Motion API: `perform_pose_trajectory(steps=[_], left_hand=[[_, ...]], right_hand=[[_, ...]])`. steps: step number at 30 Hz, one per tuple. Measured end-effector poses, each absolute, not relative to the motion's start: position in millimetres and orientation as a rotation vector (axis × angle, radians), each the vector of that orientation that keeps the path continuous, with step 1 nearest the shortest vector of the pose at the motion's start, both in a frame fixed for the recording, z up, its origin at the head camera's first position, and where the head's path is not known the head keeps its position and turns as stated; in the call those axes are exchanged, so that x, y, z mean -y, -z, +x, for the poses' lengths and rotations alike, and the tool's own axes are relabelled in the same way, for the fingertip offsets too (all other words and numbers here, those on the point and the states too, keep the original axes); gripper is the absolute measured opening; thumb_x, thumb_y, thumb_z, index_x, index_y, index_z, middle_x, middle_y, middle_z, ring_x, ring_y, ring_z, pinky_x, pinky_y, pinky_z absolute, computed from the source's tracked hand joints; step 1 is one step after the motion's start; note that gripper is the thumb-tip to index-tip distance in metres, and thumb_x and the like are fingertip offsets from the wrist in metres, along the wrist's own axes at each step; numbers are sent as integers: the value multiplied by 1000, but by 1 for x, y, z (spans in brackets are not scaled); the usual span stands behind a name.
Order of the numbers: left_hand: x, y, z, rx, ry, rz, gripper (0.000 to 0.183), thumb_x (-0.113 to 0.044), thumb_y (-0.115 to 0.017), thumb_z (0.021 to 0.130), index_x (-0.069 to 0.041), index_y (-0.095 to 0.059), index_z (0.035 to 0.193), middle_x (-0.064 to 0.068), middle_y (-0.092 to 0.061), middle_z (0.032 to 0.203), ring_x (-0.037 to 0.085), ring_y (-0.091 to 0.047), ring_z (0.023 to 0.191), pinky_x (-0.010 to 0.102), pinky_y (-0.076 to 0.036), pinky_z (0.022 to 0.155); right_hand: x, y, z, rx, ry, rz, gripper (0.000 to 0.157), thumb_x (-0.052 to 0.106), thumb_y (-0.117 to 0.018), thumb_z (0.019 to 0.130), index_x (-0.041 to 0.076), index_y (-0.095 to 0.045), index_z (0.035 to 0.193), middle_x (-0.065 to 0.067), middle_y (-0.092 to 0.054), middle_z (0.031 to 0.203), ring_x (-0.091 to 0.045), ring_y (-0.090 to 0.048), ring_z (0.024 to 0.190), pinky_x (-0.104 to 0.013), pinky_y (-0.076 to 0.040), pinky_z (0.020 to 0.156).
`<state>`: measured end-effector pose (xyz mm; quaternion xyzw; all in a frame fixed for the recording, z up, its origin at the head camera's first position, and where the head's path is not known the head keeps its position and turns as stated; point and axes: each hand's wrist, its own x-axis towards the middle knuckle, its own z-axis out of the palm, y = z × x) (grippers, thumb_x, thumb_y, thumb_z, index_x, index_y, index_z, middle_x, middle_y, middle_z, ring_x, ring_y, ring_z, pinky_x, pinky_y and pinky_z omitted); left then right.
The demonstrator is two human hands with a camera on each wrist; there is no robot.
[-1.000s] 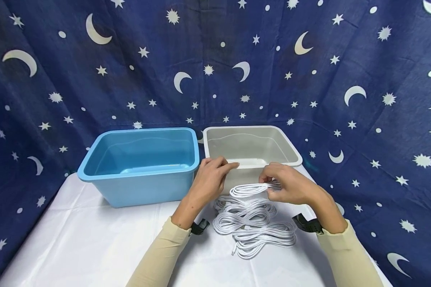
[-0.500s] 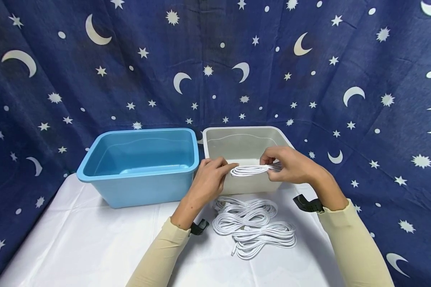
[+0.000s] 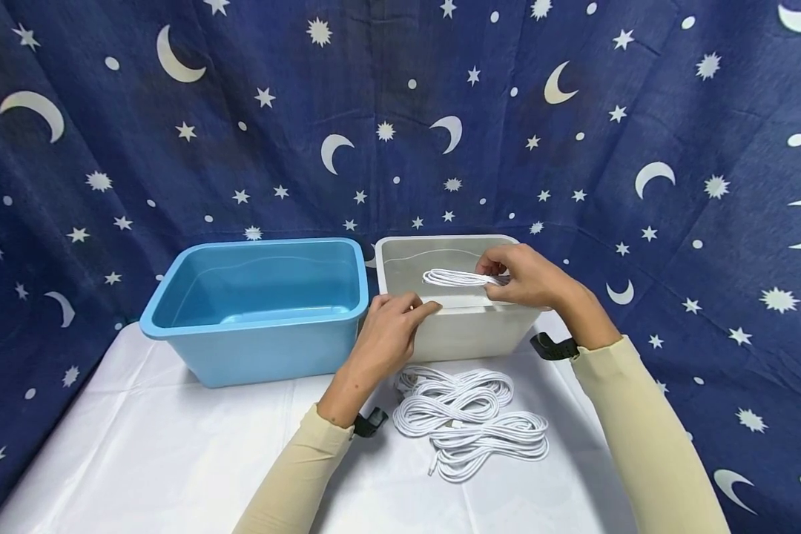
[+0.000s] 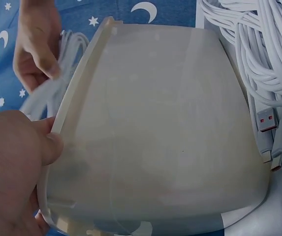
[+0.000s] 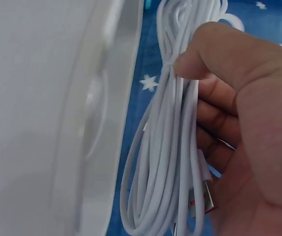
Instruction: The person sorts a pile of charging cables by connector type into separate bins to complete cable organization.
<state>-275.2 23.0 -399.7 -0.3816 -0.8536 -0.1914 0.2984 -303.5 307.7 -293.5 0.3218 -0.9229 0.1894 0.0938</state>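
My right hand (image 3: 523,278) pinches a bundled white USB cable (image 3: 455,278) between thumb and fingers, above the opening of the grey bin (image 3: 470,334). In the right wrist view the bundle (image 5: 158,162) hangs beside the bin's rim, and a metal USB plug (image 5: 208,195) shows near the palm. My left hand (image 3: 389,330) grips the near rim of the grey bin at its left corner, thumb on the outer side in the left wrist view. More coiled white USB cables (image 3: 487,434) lie on the table in front of the bin, their plugs (image 4: 267,120) showing in the left wrist view.
A blue bin (image 3: 260,348) stands left of the grey one. Both sit on a white tablecloth (image 3: 173,445), against a dark blue curtain (image 3: 274,170) with moons and stars that hangs behind and at both sides.
My right hand has lifted the cable bundle from just above the other cables, up past the near rim, to over the grey bin. The left hand has stayed on the rim.
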Motion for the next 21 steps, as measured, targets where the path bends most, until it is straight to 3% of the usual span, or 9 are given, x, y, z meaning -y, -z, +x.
perform_pose_trajectory(steps=[12,21], left_hand=[[-23,399,-276,2282,463,-1003,43,2,-64,100,-24,-73,133,-3,-64,103,18,-63,88,46,-44,96],[-24,399,-275,2267,468,-1006,45,4,-64,99,-24,-73,132,-3,-64,103,18,-63,88,46,-44,95]], right_hand=[[-295,321,-341,2790,-535,894,19,3,-71,76,8,-74,94,-2,-68,85,-22,-63,80,-38,-51,76],[-291,330,-346,2824,-575,880,20,2,-72,77,6,-74,96,-5,-71,89,-24,-66,87,-45,-54,83]])
